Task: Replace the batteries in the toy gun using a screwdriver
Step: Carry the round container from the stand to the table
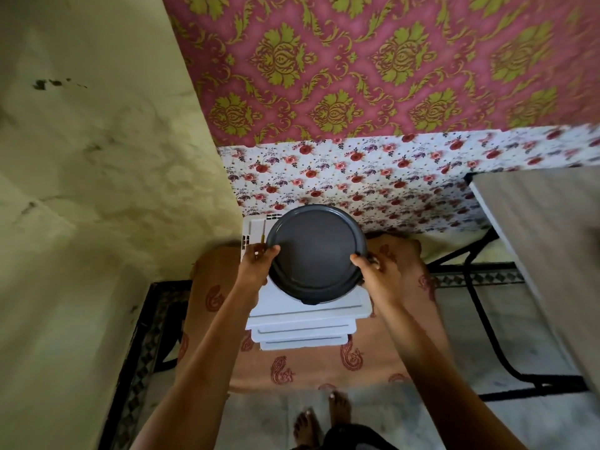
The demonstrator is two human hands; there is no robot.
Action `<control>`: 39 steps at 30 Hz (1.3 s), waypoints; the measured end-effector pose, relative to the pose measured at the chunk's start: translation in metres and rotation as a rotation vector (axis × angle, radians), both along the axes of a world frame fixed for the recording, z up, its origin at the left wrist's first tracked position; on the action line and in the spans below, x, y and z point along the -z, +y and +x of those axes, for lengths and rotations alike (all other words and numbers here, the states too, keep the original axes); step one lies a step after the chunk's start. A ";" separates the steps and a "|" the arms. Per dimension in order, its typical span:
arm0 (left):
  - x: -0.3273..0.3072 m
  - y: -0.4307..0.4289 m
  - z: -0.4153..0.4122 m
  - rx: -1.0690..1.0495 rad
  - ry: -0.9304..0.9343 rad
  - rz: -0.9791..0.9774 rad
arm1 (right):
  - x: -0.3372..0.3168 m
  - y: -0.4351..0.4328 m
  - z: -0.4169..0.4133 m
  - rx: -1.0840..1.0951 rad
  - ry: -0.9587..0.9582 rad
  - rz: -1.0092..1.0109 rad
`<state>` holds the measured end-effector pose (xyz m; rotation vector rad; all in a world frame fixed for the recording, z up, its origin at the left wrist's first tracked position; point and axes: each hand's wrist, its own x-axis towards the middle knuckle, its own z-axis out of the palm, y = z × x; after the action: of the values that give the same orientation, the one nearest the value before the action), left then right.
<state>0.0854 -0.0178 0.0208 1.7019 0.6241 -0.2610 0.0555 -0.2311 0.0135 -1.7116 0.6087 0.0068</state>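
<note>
Both hands are gripping a round dark grey plate (316, 254) by its opposite edges: left hand (256, 266) is on the left rim with the thumb curled over the top, right hand (376, 271) is on the right rim, thumb likewise hooked over the lip and fingers wrapped underneath. So both sets of fingers are clamped on the plate. It is sitting over, or just above, a stack of white plastic stools (308, 323); I cannot tell whether it is resting there or lifted clear. The left hand also seems to be pinching a thin screwdriver (262, 237) against the rim, with its yellowish handle at the fingers and the shaft pointing away across the stool top. The toy gun is not showing anywhere in this view, and no batteries are showing either; the plate surface is looking empty. The stools are standing on a tan paisley cloth (324, 368) near a floral panel (373, 177), with a grey table edge (535, 222) at right. Judging progress: very early, still at the setup stage. Tool is apparently in hand, work surface is being arranged. Everything that counts is still ahead: locating the gun, undoing the cover screw, swapping cells, closing and refastening it.
</note>
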 end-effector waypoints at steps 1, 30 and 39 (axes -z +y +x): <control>-0.005 -0.005 -0.005 0.014 -0.015 -0.011 | -0.005 -0.005 -0.005 0.010 -0.013 -0.016; -0.059 -0.374 -0.180 0.261 -0.243 -0.050 | -0.057 -0.349 -0.242 0.382 -0.092 0.033; -0.060 -0.468 -0.186 0.264 -0.217 -0.075 | -0.052 -0.438 -0.249 0.425 -0.092 0.088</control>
<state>-0.1006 -0.4858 0.0805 1.7111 0.2270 -0.2777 -0.1935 -0.6696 0.0652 -1.4616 0.8787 -0.3392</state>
